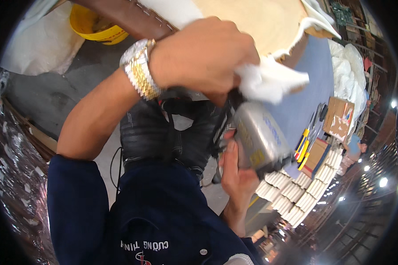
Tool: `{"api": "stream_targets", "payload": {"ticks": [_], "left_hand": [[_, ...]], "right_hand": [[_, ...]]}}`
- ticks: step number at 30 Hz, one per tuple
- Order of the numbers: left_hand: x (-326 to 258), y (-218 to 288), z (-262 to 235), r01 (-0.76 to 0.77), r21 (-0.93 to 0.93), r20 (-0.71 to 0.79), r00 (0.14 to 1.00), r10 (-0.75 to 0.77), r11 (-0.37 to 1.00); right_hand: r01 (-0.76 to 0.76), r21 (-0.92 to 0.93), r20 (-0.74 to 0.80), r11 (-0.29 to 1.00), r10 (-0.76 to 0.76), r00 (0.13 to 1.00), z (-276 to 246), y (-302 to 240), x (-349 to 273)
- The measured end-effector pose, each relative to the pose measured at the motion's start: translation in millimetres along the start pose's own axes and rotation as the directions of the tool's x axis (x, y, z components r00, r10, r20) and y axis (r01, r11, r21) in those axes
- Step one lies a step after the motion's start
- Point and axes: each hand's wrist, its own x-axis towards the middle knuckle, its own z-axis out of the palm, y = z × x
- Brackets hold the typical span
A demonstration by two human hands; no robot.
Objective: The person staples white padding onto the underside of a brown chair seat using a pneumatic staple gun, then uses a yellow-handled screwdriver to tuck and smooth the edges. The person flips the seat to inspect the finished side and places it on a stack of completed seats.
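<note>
My left hand [203,55], a watch [141,70] on its wrist, is closed over the edge of an upholstered piece, its fingertips mostly hidden. White padding [272,81] sticks out from under the knuckles, a little blurred. Brown leather [150,20] with a row of staples runs along the edge behind that hand. A pale beige panel [252,22] lies beyond it. Lower and to the right, my right hand [239,174] is wrapped round a silver staple gun [261,132], whose nose lies close to the padding and cannot be made out clearly.
A blue-grey work surface [311,84] curves along the right, with yellow-handled tools [302,148], a cardboard box [338,115] and several bundles of white strips [296,194] beside it. A yellow bucket [115,35] stands at the upper left, near white plastic sheeting [44,48].
</note>
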Motion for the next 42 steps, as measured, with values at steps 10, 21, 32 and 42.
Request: {"api": "stream_targets", "payload": {"ticks": [10,21,32,42], "left_hand": [[15,41,-37,0.186,0.173,0.247,0.943,-0.225,0.967],[-23,45,18,0.159,-0.263,-0.371,0.894,-0.252,0.952],[-23,14,9,0.005,0.242,-0.245,0.968,0.056,0.97],[-13,9,14,0.072,0.209,-0.253,0.967,-0.017,0.975]], "right_hand": [[0.419,0.206,0.179,0.884,-0.455,0.872,-29,94,-1],[0.448,0.187,0.144,0.874,-0.476,0.868,-28,129,0],[0.615,0.267,0.129,0.742,-0.66,0.74,-28,118,21],[0.804,0.109,0.124,0.585,-0.81,0.573,-6,84,32]]}}
